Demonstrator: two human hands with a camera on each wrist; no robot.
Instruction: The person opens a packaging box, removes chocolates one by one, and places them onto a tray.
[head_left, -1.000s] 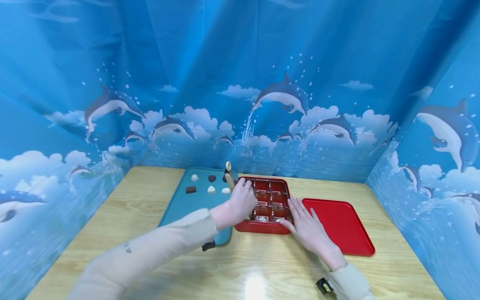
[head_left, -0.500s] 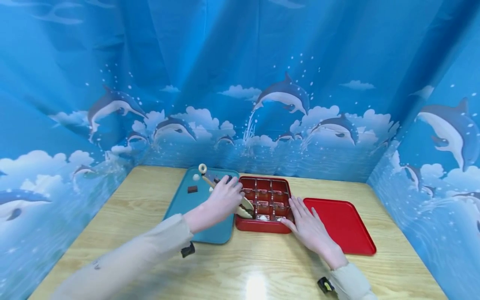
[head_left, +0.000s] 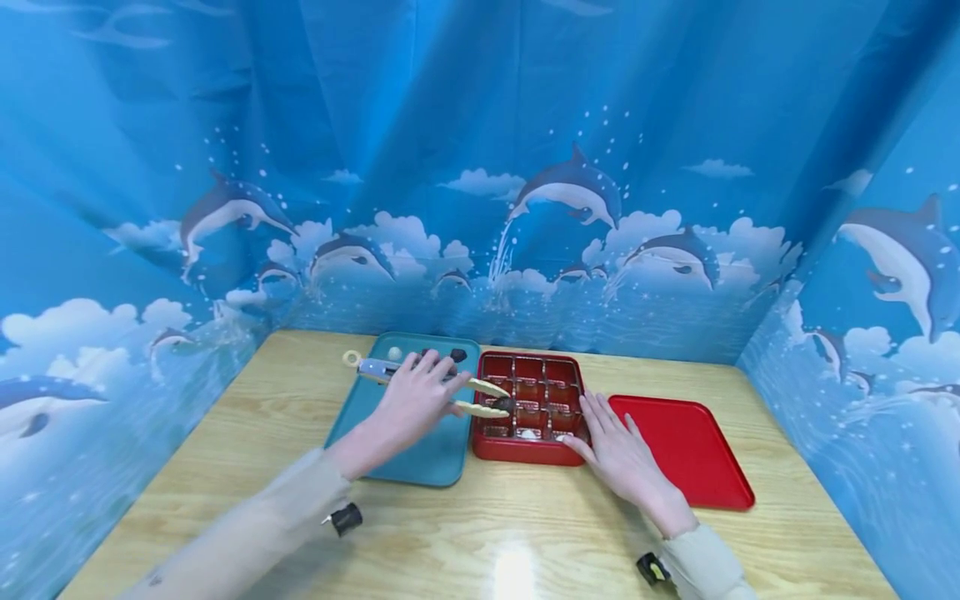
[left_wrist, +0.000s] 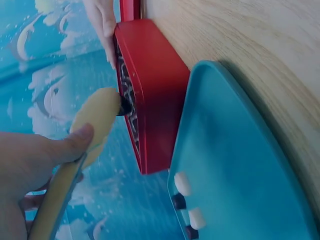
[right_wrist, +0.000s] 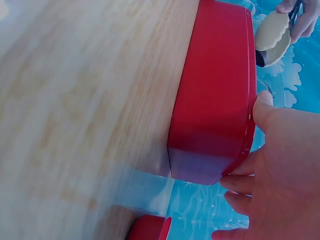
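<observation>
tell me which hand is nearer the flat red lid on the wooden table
Right. The right hand rests against the red compartment box beside the flat red lid; the left hand holds tongs beyond that box.

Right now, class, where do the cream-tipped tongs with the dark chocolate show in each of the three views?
Head view: the cream-tipped tongs sit centre, gripped by the left hand, tips over the red compartment box.
Left wrist view: left of centre.
Right wrist view: top right corner.
Shared landmark: the red box.

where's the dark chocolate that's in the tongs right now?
Head view: the dark chocolate sits pinched between the tips of the tongs held by the left hand, over the left column of the red box.
</observation>
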